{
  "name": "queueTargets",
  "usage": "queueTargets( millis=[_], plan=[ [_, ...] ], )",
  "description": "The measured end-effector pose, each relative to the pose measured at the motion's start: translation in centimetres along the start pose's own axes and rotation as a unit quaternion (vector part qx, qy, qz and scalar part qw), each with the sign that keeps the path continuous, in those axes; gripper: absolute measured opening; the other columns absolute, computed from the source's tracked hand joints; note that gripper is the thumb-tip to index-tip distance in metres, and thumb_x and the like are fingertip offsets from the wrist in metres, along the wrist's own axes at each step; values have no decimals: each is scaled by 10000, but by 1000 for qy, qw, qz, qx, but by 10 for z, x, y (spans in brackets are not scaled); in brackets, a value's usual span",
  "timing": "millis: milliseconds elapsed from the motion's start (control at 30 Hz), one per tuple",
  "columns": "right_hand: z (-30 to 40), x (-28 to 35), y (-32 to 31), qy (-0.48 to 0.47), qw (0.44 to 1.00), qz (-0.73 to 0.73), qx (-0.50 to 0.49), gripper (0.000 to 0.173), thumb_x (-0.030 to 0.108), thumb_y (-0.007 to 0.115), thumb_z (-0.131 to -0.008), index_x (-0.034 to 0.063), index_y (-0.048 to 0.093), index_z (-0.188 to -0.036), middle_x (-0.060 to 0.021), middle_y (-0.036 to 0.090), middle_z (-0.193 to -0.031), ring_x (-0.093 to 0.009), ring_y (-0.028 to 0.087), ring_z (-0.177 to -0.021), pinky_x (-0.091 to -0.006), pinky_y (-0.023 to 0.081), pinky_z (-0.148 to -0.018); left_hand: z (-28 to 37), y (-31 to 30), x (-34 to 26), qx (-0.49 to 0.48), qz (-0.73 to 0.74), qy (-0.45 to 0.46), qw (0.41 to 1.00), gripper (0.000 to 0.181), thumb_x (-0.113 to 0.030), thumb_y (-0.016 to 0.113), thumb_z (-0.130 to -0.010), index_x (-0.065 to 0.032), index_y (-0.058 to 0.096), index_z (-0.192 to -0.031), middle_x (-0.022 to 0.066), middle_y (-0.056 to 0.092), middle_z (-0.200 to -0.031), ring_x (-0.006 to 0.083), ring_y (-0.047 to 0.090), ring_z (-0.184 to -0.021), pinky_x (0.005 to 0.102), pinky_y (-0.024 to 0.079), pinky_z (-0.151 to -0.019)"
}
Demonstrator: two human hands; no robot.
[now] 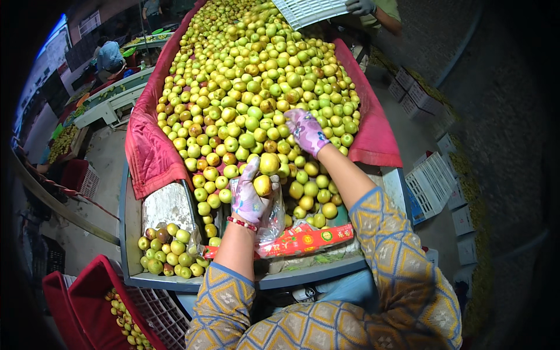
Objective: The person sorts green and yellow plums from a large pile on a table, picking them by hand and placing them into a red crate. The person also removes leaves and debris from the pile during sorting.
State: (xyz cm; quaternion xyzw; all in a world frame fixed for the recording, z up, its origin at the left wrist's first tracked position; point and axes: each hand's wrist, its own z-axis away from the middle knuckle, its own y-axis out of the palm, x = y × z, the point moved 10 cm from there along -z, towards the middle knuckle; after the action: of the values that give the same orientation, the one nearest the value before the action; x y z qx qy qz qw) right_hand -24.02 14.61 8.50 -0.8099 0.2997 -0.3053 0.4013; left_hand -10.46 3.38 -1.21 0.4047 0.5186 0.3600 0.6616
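Note:
A large heap of green-yellow jujube fruits (245, 100) covers the sorting table, some with brown patches. My left hand (251, 194), in a floral glove, holds yellowish fruit (263, 185) between thumb and fingers; another fruit shows right above it. Beside this hand is a clear plastic bag (274, 214), and a red printed plastic bag (302, 240) lies along the near edge. My right hand (305, 131), also gloved, reaches onto the heap's right part, palm down; its fingertips are among the fruits, and whether it grips one is hidden.
Red padded cloth (153, 144) lines the table's sides. Sorted fruits (173, 253) fill the near left corner. Red-lined crates (98, 302) stand below left; white crates (431, 183) stand at right. At the far end, a person's gloved hand (361, 6) holds a white crate (310, 11).

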Motion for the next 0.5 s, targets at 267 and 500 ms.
queueTargets(
  millis=[267,500],
  plan=[
    [-83,-43,50,63,925,313,205,327,111,490,-898,123,631,-1192,-123,618,-1261,-290,612,-1155,-449,468,-969,6,0,-12,-29,115,29,993,509,-482,525,-961,-65,582,-1248,83,641,-980,163,592,-773,272,521,-600],
    [-66,-75,63,58,899,321,291,376,169,511,-905,152,625,-1263,-112,638,-1271,-279,619,-1165,-423,503,-966,9,-1,-11,-87,182,34,979,606,-566,538,-923,-81,552,-1287,106,661,-1128,223,656,-903,322,547,-723]
  ],
)
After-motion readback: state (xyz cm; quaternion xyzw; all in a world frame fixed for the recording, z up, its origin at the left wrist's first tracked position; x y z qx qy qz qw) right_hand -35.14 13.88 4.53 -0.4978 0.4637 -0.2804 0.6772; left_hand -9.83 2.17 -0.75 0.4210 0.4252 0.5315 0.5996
